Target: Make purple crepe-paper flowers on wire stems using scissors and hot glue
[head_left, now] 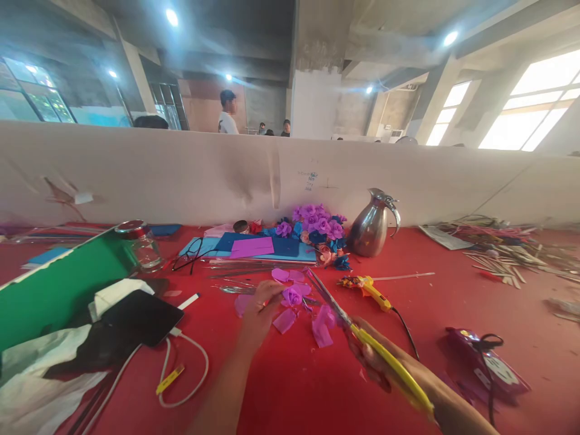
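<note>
My left hand (263, 302) is closed in a pinch at the side of a small purple paper rose (293, 295), low over the red table. My right hand (378, 353) is wrapped around yellow-handled scissors (392, 362). Their long grey blades point up and left, and the tips are just beyond the rose. Whether the blades are parted is hard to see. Around the rose lie loose purple petals, among them a cut petal (284, 321) and a crinkled purple piece (323, 326) close to the blades.
Behind are finished purple and blue flowers (317, 220), paper sheets (252, 247), glasses (194, 255) and a steel jug (372, 223). A yellow glue gun (374, 293) lies right, with its cord. At left stand a glass jar (147, 248), a black device (142, 317) and a green board (86, 284).
</note>
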Demonstrator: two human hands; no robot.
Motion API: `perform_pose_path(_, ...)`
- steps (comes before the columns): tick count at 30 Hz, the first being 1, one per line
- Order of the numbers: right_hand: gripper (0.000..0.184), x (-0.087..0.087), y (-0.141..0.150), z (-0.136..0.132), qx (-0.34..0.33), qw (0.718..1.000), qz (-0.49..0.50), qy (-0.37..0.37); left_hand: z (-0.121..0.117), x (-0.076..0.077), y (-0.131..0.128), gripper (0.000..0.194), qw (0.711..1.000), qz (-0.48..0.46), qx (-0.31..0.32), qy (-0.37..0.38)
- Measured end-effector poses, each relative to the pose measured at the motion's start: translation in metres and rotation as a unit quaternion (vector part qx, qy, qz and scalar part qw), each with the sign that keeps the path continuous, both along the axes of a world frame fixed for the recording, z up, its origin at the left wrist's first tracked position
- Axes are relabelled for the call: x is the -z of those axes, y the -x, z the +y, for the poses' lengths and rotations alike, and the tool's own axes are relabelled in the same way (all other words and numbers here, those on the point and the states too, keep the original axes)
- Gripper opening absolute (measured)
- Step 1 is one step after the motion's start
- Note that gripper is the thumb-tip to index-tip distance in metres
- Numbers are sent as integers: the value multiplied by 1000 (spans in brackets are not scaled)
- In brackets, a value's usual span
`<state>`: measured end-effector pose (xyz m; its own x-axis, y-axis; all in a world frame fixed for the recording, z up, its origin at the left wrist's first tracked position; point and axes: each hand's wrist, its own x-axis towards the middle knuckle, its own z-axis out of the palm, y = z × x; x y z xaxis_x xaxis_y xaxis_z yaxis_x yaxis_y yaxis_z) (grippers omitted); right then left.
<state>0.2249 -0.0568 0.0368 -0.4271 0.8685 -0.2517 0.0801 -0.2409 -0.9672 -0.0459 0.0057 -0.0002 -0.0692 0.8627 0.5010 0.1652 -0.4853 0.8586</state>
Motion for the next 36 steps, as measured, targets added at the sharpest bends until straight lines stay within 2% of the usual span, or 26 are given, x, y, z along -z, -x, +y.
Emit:
perform_pose_path(3,60,-2,2,-3,-42,999,17,19,0,-1,0,18,1000,8,7,12)
perform_pose_path(6,63,-3,4,-8,-56,998,21,25,1,-1,-1,17,1000,6,15,18)
perform_pose_path(11,79,-6,10,-15,1,999,10,48,2,2,-1,17,999,0,25,20)
perform_pose_path(13,75,-10,13,-15,11,999,0,41,1,3,-1,17,999,-7,24,25)
perform_pose_path(19,65,-22,15,-9,-35,998,-49,22,1,0,-3,17,999,1,31,39)
perform_pose_path(22,63,-24,15,-10,-17,998,-54,18,0,-2,-3,17,999,5,33,37)
perform_pose_path(30,56,-12,14,-4,-47,998,-27,-44,0,-2,-3,16,999,6,36,34)
perform_pose_path(36,47,-1,9,0,-68,994,-24,-80,-5,-12,-5,17,998,17,47,43)
